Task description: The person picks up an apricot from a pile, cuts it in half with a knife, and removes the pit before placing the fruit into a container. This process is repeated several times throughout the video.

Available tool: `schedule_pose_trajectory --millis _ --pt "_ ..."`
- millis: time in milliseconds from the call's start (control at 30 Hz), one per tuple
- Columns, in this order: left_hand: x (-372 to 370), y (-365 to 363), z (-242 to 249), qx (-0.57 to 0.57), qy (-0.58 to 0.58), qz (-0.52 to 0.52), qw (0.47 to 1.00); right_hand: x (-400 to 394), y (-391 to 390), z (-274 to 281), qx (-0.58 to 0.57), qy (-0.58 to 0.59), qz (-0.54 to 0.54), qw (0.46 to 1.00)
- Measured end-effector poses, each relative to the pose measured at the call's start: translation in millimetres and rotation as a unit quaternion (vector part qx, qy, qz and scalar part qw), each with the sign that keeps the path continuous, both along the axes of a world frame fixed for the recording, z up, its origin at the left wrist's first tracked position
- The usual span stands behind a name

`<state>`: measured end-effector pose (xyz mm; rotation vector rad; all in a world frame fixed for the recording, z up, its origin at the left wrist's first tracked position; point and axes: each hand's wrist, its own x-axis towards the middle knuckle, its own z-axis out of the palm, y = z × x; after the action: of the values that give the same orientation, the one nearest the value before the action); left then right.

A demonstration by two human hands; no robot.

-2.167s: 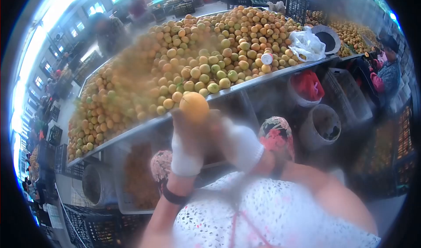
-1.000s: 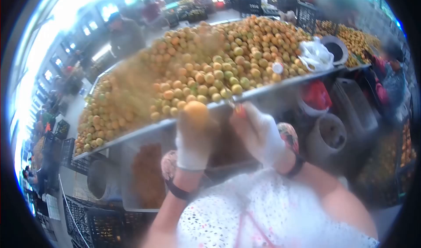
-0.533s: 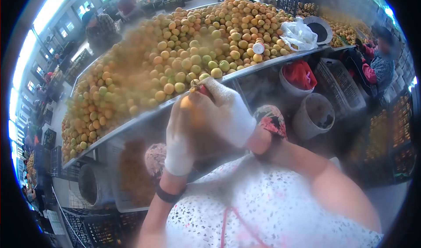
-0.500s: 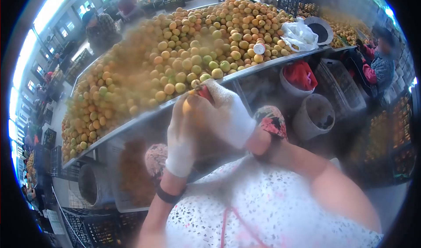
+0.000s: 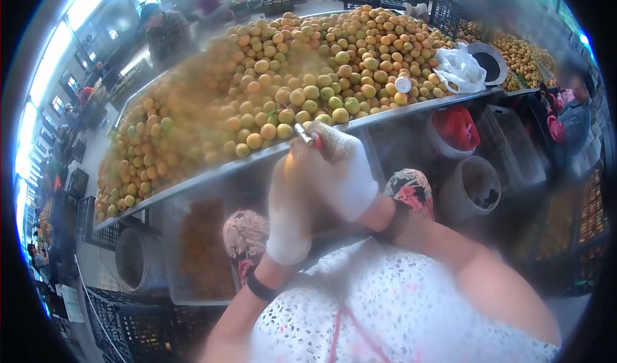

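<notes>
My two hands, in whitish gloves with soiled fingers, meet just in front of the metal edge of a table heaped with yellow-green and orange fruit. My right hand is closed round a small tool with a metal tip and a red part. My left hand is closed on a yellow-orange fruit, of which only a little shows between the gloves. A blur over the middle of the view hides the finger details.
A white plastic bag, a round bowl and a small white roll lie on the fruit pile. Below right stand buckets, one with red cloth. A tub is below left. People sit at right and behind.
The view has shifted, so the pile sits lower and further right. The tool's metal tip now shows above my hands, and less of the held fruit is visible.
</notes>
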<state>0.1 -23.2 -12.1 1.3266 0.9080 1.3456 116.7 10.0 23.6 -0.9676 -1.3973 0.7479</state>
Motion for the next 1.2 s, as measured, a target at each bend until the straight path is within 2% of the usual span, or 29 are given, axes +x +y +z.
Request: schedule_pose_trajectory --millis 67,133,167,200,233,267,300,333,367,433,467,500,533,567,600,667,700,733,767,800,833,900,933,967,1000,1033,1100,1133,1200 --pt "-5.9 6.8 -26.8 -0.042 -0.023 0.003 0.999 1.1 -2.2 2.6 -0.005 -0.016 0.006 1.0" --pt "-13.9 14.5 -40.3 -0.111 -0.127 -0.037 0.985 2.0 -4.3 6.0 -0.012 -0.031 0.008 0.999" --pt "-8.8 11.6 -47.6 -0.114 -0.127 -0.039 0.985 2.9 -5.1 7.6 0.037 -0.053 0.009 0.998" --pt "6.2 3.3 -29.2 -0.076 -0.128 0.0 0.989 3.5 -5.2 8.0 0.087 -0.074 0.01 0.993" --pt "14.9 -0.4 -16.1 -0.037 -0.128 0.04 0.99 3.0 -4.4 7.8 0.085 -0.075 0.009 0.994" --pt "15.5 0.6 -11.3 -0.038 -0.129 0.04 0.99 1.8 -3.0 7.6 0.152 -0.142 -0.032 0.978" --pt "13.9 1.7 -7.2 -0.095 -0.17 0.017 0.981 1.5 -2.8 6.7 0.218 -0.206 -0.072 0.951" --pt "11.5 3.4 -3.2 -0.151 -0.21 -0.007 0.966 3.5 -2.5 1.4 0.214 -0.258 -0.062 0.94" --pt "8.1 6.3 0.1 -0.205 -0.25 -0.031 0.946 6.1 -0.3 -2.3 0.213 -0.259 -0.063 0.94" --pt "-1.8 14.2 3.2 -0.313 -0.322 -0.077 0.89 9.6 4.9 -12.8 0.214 -0.06 0.041 0.974" --pt "-9.7 22.3 -3.6 -0.339 -0.391 -0.074 0.852 9.3 7.8 -25.9 0.011 0.124 0.109 0.986" --pt "-10.6 19.2 5.1 -0.313 -0.38 -0.055 0.869 17.8 11.6 -26.0 0.052 0.144 0.093 0.984" --pt "-11.8 16.6 11.1 -0.295 -0.363 -0.058 0.882 24.5 11.8 -29.6 0.042 0.144 0.083 0.985" --pt "-13.0 16.5 13.5 -0.275 -0.347 -0.064 0.894 33.1 12.3 -31.6 0.085 0.069 0.025 0.994" --pt "-18.5 17.4 10.8 -0.278 -0.382 -0.122 0.873 40.8 14.4 -31.7 0.131 -0.009 -0.031 0.991" --pt "-19.6 17.6 8.4 -0.266 -0.35 -0.165 0.883 49.1 18.5 -28.9 0.226 -0.164 -0.132 0.951" --pt "-20.2 17.4 7.3 -0.249 -0.319 -0.2 0.892 43.8 19.6 -31.3 0.227 -0.164 -0.133 0.951" --pt "-16.6 19.7 -0.7 -0.25 -0.249 -0.148 0.924 32.5 21.6 -36.5 0.171 -0.047 -0.073 0.981" --pt "-15.6 18.9 -2.0 -0.249 -0.25 -0.146 0.924 25.9 22.8 -39.9 0.111 0.07 -0.011 0.991" --pt "-13.1 17.0 0.7 -0.232 -0.199 -0.15 0.94 26.6 22.3 -40.5 0.189 -0.036 -0.051 0.98" --pt "-11.0 14.5 3.5 -0.215 -0.148 -0.153 0.953 29.5 23.7 -40.7 0.188 -0.036 -0.049 0.98" --pt "-9.3 10.5 8.9 -0.227 -0.168 -0.144 0.948 36.6 28.1 -36.4 0.248 -0.128 -0.006 0.96" --pt "-9.5 8.0 10.6 -0.229 -0.173 -0.152 0.946 38.1 25.0 -33.8 0.248 -0.128 -0.007 0.96" --pt "-9.6 5.5 11.8 -0.233 -0.178 -0.16 0.942 39.7 19.6 -30.8 0.055 0.057 0.102 0.992" --pt "-9.7 3.9 12.9 -0.236 -0.178 -0.16 0.942 40.2 15.5 -28.2 -0.144 0.237 0.202 0.939" --pt "-10.6 3.1 13.7 -0.227 -0.163 -0.176 0.944 40.2 15.1 -30.6 -0.145 0.237 0.201 0.939" --pt "-13.3 4.7 7.3 -0.218 -0.149 -0.191 0.946 38.9 16.3 -35.8 -0.152 0.16 0.182 0.958" --pt "-14.6 8.4 -4.6 -0.247 -0.154 -0.152 0.945 36.9 14.6 -33.9 -0.152 0.16 0.182 0.958" --pt "-14.4 10.1 -10.4 -0.276 -0.158 -0.114 0.941 33.5 8.7 -24.2 -0.11 -0.004 0.077 0.991"
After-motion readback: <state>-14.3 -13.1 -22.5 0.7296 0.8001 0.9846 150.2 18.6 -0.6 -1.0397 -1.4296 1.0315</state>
